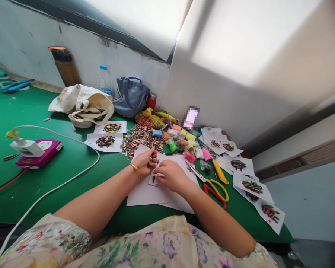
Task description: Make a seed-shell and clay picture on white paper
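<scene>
My left hand (pixel 146 161) is cupped and closed around several striped sunflower seeds (pixel 151 159), palm turned up over the paper. Just to its right, my right hand (pixel 171 174) bends down over a small white sheet (pixel 153 182), thumb and fingers drawn together. Whatever lies between those fingertips is hidden. One dark seed (pixel 153 179) rests on the sheet beside them. Larger white paper (pixel 139 195) lies underneath. Behind my hands spreads a big heap of sunflower seeds (pixel 142 138).
Right of my hands lie scissors (pixel 212 184) with red and yellow handles and a yellow utility knife (pixel 220 172). Colourful clay packs (pixel 190 136) sit behind. Finished-looking seed pictures (pixel 252 186) line the right edge. A white cable (pixel 72 186) crosses the left; bags (pixel 131 96) stand at the wall.
</scene>
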`<state>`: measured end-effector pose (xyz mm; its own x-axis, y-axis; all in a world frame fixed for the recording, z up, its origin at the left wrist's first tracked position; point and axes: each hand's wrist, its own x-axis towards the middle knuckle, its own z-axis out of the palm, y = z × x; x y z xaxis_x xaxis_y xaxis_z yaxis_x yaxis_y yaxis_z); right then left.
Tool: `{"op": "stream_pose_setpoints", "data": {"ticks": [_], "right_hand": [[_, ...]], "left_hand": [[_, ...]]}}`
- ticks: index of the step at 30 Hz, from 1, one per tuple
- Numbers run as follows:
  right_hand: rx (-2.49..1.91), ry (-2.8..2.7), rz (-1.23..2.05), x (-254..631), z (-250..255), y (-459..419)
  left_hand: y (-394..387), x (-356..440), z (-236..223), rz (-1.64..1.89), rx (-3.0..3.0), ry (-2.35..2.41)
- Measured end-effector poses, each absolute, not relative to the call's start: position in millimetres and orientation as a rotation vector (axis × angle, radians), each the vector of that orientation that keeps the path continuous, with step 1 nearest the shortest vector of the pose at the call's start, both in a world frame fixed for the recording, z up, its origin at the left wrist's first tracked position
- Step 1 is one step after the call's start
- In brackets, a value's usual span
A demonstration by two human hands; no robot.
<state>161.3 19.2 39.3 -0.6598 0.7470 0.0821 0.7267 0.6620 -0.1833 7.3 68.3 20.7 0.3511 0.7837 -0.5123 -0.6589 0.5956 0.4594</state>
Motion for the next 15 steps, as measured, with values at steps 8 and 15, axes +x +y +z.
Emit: {"op": "stream_pose_setpoints", "data": {"ticks": [8, 15], "right_hand": [[-1.141, -2.807, 0.152, 145, 33, 8], [-1.486, -2.603, 0.066, 164, 39, 45]], "left_hand": [[71, 3, 21, 0.99, 0.16, 0.725], [74, -2, 25, 1.055, 0.114, 0.666]]}}
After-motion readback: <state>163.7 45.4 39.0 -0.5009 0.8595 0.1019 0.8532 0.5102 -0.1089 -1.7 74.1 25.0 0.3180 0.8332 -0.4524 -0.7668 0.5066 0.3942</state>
